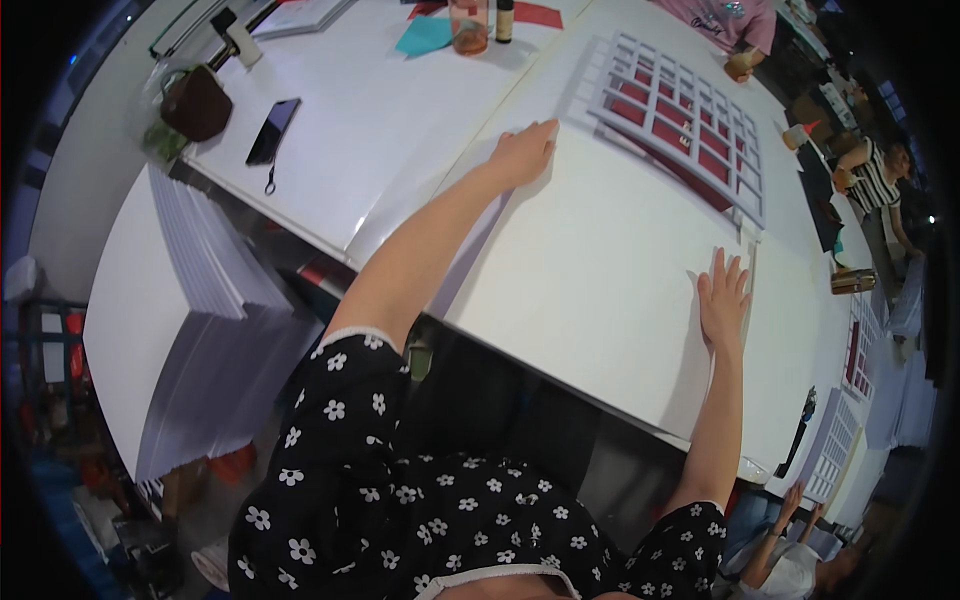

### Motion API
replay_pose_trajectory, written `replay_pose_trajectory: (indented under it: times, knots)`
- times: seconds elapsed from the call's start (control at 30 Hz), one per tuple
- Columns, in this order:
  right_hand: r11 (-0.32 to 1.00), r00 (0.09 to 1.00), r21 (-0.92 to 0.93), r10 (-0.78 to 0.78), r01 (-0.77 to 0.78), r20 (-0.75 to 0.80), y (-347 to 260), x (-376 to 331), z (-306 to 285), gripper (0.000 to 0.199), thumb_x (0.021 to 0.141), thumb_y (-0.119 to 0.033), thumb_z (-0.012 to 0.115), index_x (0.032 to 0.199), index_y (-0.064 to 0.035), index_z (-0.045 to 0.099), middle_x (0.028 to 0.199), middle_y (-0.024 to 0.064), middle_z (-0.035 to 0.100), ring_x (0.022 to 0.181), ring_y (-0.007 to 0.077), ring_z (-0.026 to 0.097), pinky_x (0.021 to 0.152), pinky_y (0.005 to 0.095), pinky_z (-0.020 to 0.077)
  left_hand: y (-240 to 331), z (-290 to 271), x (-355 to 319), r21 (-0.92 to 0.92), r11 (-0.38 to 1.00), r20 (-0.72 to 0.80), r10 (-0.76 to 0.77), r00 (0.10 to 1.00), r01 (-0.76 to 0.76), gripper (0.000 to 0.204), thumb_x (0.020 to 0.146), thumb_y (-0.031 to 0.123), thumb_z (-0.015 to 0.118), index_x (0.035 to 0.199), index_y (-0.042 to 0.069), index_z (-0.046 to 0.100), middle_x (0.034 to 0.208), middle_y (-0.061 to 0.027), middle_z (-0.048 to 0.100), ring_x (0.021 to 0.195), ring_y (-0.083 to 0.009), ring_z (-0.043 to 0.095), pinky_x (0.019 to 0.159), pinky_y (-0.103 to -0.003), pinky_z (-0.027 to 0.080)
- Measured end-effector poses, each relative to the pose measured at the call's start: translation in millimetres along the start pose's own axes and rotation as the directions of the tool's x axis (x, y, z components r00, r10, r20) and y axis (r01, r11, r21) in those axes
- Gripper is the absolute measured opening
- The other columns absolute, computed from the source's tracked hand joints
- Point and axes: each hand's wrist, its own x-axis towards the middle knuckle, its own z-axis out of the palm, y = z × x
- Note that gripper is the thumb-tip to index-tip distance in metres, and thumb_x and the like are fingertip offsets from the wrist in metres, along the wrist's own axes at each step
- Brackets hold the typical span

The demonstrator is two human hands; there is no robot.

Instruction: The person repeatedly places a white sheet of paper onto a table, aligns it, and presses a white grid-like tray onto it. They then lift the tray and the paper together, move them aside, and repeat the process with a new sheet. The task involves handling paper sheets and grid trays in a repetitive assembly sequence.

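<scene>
White covered the desk (pixel 370 110), where a white board (pixel 590 310) lay, a pale grid frame (pixel 648 103) near its far end. The right hand (pixel 722 305) rested palm-down by the board's right edge, fingers spread, grasping nothing; the left hand (pixel 522 156), reaching farther forward, lay at the left edge, fingers close together, its hold unclear.

The white board (pixel 590 285) looks smooth, matt and paper-like; the grid panel (pixel 693 150) matt; the smartphone (pixel 273 132) glossy; the tumbler (pixel 470 38) translucent plastic; the flowered top (pixel 450 500) matt cloth.
</scene>
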Motion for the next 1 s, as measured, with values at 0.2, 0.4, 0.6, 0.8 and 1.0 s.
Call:
replay_pose_trajectory:
  times: [0.2,0.4,0.6,0.8,1.0]
  knots:
    - [0.994,0.994,-0.017,-0.104,0.105,0.043,3.5,-93.0,-0.8,0.071,0.099,-0.035,0.051,0.159,-0.0141,0.018,0.164,0.0190,0.012,0.151,0.0401,0.005,0.120,0.0577,0.0040,-28.2,-28.3,-38.1,-0.747,0.645,0.015,-0.224,0.974,0.160,0.068,0.097,0.042,0.058,0.153,0.011,0.035,0.151,-0.0148,0.042,0.139,-0.0268,0.039,0.111,-0.043,0.033]
    - [0.938,0.938,0.042,-0.345,0.344,0.023,-52.5,-165.3,-9.4,0.081,0.092,-0.038,0.061,0.156,-0.0059,0.023,0.163,0.0206,0.014,0.151,0.0413,0.007,0.119,0.0601,0.0050,-34.1,-51.8,-87.4,-0.745,0.616,0.178,-0.187,0.966,0.256,0.070,0.097,0.049,0.054,0.147,0.002,0.042,0.150,-0.0135,0.044,0.142,-0.0263,0.035,0.113,-0.042,0.031]
    - [0.822,0.825,0.073,-0.563,0.565,-0.044,-136.1,-215.2,-14.4,0.092,0.087,-0.051,0.063,0.153,0.0009,0.026,0.160,0.0247,0.020,0.149,0.0449,0.013,0.117,0.0638,0.0111,-18.9,-51.2,-119.1,-0.793,0.564,0.200,-0.116,0.973,0.231,0.085,0.094,0.061,0.053,0.149,-0.001,0.037,0.154,-0.0174,0.038,0.144,-0.0300,0.033,0.116,-0.044,0.027]
    - [0.807,0.810,0.099,-0.564,0.582,-0.158,-178.9,-229.6,-5.8,0.091,0.085,-0.045,0.070,0.149,0.0042,0.029,0.157,0.0257,0.026,0.147,0.0461,0.019,0.115,0.0644,0.0158,-14.8,-48.1,-182.1,-0.513,0.834,0.303,-0.044,0.952,0.201,0.098,0.086,0.057,0.066,0.153,-0.002,0.026,0.155,-0.0226,0.034,0.144,-0.0334,0.033,0.118,-0.041,0.025]
    - [0.815,0.813,0.097,-0.545,0.571,-0.206,-195.0,-232.1,-1.4,0.089,0.081,-0.041,0.075,0.147,0.0028,0.035,0.155,0.0271,0.029,0.146,0.0489,0.020,0.115,0.0637,0.0172,-21.9,-39.7,-217.8,-0.343,0.939,0.243,0.074,0.967,0.014,0.098,0.084,0.047,0.072,0.153,-0.004,0.025,0.155,-0.0265,0.032,0.143,-0.0357,0.034,0.117,-0.039,0.028]
